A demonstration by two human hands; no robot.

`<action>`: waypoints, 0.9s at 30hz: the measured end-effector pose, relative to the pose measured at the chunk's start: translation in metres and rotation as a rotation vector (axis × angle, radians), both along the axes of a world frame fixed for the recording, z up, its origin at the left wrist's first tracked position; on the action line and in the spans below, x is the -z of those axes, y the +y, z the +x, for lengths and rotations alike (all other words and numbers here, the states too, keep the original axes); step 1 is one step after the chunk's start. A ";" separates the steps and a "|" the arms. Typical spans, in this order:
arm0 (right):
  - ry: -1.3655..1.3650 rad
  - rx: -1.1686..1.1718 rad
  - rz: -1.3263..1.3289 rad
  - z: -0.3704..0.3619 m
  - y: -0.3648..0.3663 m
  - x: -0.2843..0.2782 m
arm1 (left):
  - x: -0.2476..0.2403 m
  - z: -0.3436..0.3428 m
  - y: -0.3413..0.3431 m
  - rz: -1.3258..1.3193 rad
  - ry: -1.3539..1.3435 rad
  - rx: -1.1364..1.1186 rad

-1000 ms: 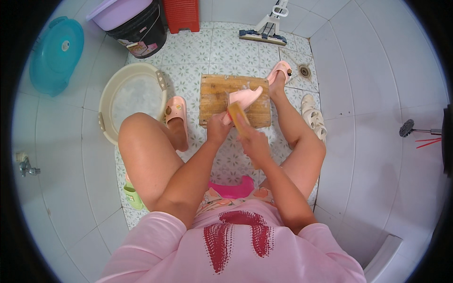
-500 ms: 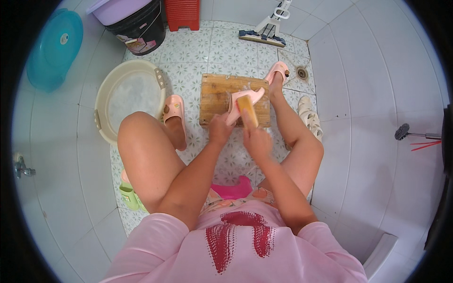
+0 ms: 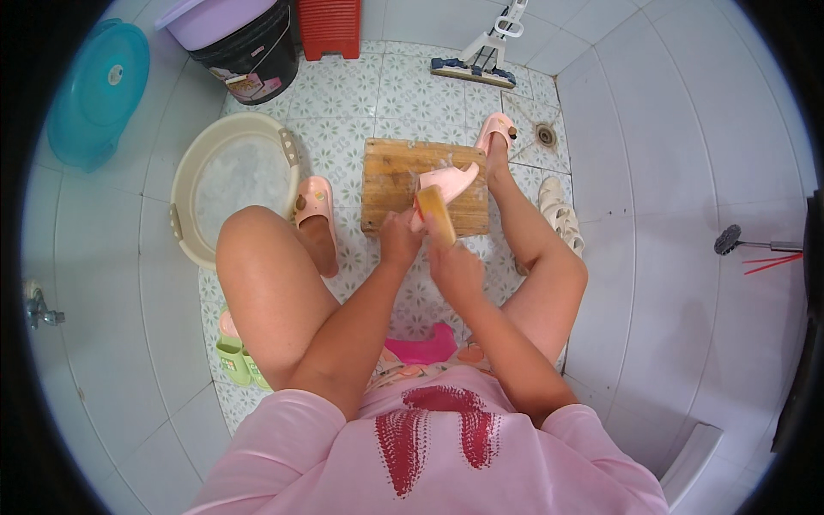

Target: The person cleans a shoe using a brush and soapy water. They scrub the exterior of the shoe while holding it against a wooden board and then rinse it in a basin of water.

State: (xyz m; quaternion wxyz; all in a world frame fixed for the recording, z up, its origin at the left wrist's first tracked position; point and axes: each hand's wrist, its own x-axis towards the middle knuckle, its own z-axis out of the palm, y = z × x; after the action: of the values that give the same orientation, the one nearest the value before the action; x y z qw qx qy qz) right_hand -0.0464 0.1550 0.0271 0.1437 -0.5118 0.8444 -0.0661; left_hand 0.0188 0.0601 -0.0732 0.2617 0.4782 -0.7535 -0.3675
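A pink slipper (image 3: pixel 448 180) is being held over the right half of a wooden board (image 3: pixel 388 167), its long axis being slanted from the board's near edge toward its far right corner. The near end is being gripped at the board's near edge by the left hand (image 3: pixel 400 238), whose fingers are being kept closed around it; the slipper is thus being pointed away and rightward from those fingers.

A yellow-backed brush (image 3: pixel 438 216) is being held across the slipper's near part, above the board's near half. Its handle is being clasped by the right hand (image 3: pixel 457 273), placed nearer the body than the board's near edge; its fingers are being curled closed, though partly hidden. The slipper is being reached directly by the left hand, the nearer one, while the right is being separated from it by the brush's length.
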 end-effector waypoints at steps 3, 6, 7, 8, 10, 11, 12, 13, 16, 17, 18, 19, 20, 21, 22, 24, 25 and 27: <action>0.049 0.049 -0.106 -0.032 -0.018 -0.001 | 0.000 0.001 0.000 -0.021 -0.017 0.029; 0.093 0.065 -0.220 -0.057 -0.039 -0.001 | -0.003 -0.001 -0.001 -0.039 -0.038 0.023; 0.096 0.067 -0.221 -0.057 -0.037 -0.002 | -0.005 -0.002 -0.001 -0.033 -0.049 0.010; 0.099 0.058 -0.241 -0.055 -0.034 -0.003 | -0.005 -0.002 0.000 -0.034 -0.046 0.013; 0.100 0.040 -0.263 -0.039 -0.021 -0.003 | -0.005 0.000 -0.001 -0.045 -0.074 -0.011; 0.041 -0.001 -0.195 -0.022 -0.009 -0.002 | -0.004 -0.001 0.000 -0.043 -0.073 -0.012; -0.019 -0.039 -0.125 -0.011 -0.001 -0.001 | -0.006 -0.001 0.001 -0.032 -0.042 -0.017; -0.018 -0.036 -0.121 -0.008 0.002 0.002 | -0.007 -0.002 0.003 -0.020 -0.012 -0.021; 0.104 0.014 -0.101 -0.013 0.000 0.003 | -0.008 -0.001 0.006 -0.060 0.012 0.018; 0.099 0.015 -0.101 -0.023 -0.006 0.003 | -0.007 0.000 0.006 -0.060 0.007 0.019; 0.126 0.069 -0.114 -0.035 -0.013 0.003 | -0.006 0.000 0.006 -0.076 -0.006 0.030; 0.154 0.120 -0.130 -0.045 -0.020 0.002 | -0.006 0.000 0.004 -0.096 -0.018 0.038; 0.154 0.122 -0.134 -0.054 -0.026 0.000 | -0.007 -0.001 0.004 -0.099 -0.019 0.040; 0.134 0.124 -0.138 -0.062 -0.031 -0.002 | -0.007 -0.003 0.005 -0.091 -0.036 0.018; 0.113 0.125 -0.143 -0.066 -0.034 -0.005 | -0.008 -0.004 0.005 -0.082 -0.052 -0.004; 0.089 0.095 -0.166 -0.052 -0.028 -0.008 | -0.001 -0.001 0.003 -0.087 -0.063 -0.004; 0.062 0.069 -0.188 -0.042 -0.021 -0.010 | -0.002 -0.001 0.003 -0.092 -0.076 -0.001; 0.038 0.009 -0.114 -0.014 0.001 -0.008 | -0.009 -0.004 0.005 -0.066 -0.052 -0.014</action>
State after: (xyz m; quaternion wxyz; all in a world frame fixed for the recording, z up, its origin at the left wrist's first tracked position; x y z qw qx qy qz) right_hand -0.0602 0.1559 0.0351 0.0979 -0.5166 0.8442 -0.1049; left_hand 0.0148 0.0655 -0.0646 0.2602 0.4841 -0.7683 -0.3281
